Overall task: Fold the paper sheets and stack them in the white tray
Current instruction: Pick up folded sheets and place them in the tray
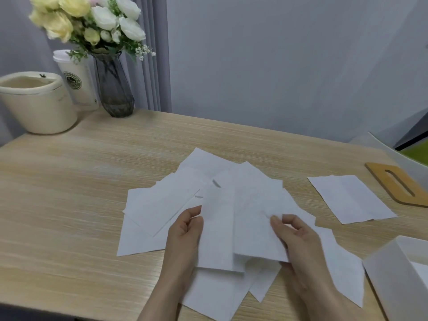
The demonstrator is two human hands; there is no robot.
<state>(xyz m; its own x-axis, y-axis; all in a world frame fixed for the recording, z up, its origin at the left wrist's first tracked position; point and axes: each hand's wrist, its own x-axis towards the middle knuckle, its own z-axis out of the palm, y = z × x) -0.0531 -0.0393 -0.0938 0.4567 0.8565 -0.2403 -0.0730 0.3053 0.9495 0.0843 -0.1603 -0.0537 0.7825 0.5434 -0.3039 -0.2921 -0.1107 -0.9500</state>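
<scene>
Nearest to the camera, two bare forearms reach up from the lower edge, and both hands hold one white paper sheet (pixel 234 228) that is partly folded along a vertical crease. The left hand (pixel 185 230) pinches the left edge of this sheet between the thumb and the curled fingers. The right hand (pixel 294 237) grips the right edge, with the thumb on top of the paper and the fingers curled behind it.

Under this sheet lies a loose pile of white paper sheets (pixel 162 202), which overlap each other at different angles on the light wooden table (pixel 69 193). One more sheet, a single white paper with creases (pixel 352 198), lies flat to the right, apart from the pile. Just beside its far right corner there is a flat wooden board with a long slot (pixel 398 184).

The white rectangular tray (pixel 393 281) stands at the right lower corner, near the pile; something white is inside, but what it is I cannot tell.

At the far left corner of the table stand a cream round container (pixel 37 105), a white paper cup with a lid (pixel 76 82) and a dark glass vase (pixel 114 86) with white and yellow flowers (pixel 92 22). Behind them hangs a grey curtain (pixel 152 54).
</scene>
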